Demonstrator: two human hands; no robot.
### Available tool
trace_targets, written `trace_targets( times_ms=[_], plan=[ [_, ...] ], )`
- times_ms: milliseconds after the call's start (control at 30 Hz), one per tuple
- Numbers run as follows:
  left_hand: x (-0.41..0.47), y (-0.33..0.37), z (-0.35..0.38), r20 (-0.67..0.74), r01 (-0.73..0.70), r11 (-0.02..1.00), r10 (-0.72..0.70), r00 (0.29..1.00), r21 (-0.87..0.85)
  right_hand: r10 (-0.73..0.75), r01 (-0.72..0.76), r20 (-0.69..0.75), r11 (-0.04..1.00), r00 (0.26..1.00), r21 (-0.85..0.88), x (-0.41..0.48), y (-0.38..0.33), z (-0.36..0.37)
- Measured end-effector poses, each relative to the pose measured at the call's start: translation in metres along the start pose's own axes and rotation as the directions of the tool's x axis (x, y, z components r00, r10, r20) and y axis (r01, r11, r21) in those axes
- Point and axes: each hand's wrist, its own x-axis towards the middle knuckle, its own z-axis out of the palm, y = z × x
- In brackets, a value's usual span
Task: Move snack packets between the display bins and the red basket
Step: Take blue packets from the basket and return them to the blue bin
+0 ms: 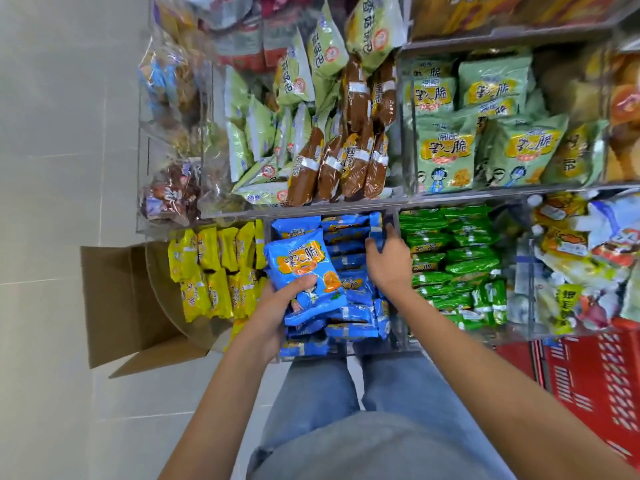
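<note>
Head view, left to right: an open brown cardboard box (131,306) sits on the floor beside the stacked yellow packets (214,271). Your left hand (277,306) grips a glossy blue snack packet (304,268) over the clear display bin (346,355). Your right hand (388,261) pinches an upright blue packet (375,232) at the bin's back. The red slatted plastic basket (595,382) stands far right, its contents hidden, so you appear mid-task with most packets still binned.

The left hand (277,306) holds a big blue packet (304,268) over the middle bin (381,348). The right hand (388,261) reaches into that bin and grips a small blue packet (375,232) near the back. A red basket (595,372) sits on the floor at the right.
</note>
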Motion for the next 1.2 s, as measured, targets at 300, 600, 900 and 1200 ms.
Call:
trace_targets(
  times_ms=[300,600,900,1200],
  plan=[
    [0.005,0.002,0.014,0.205,-0.075,0.962,0.020,0.979,0.264,-0.224,-0.050,0.343,0.770,0.912,0.636,-0.074,-0.017,-0.039],
    [0.000,-0.003,0.013,0.049,-0.023,0.933,0.006,0.999,0.359,0.003,-0.253,0.285,0.474,0.958,0.843,-0.057,0.006,-0.064],
    [0.008,-0.010,-0.002,-0.092,0.011,0.959,0.015,0.996,0.284,0.046,0.148,-0.442,0.907,0.896,0.395,-0.025,0.014,-0.040],
    [0.012,-0.021,-0.014,-0.151,0.015,0.964,0.026,0.988,0.265,0.032,0.107,-0.425,0.948,0.905,0.300,-0.002,0.016,0.001]
  ],
)
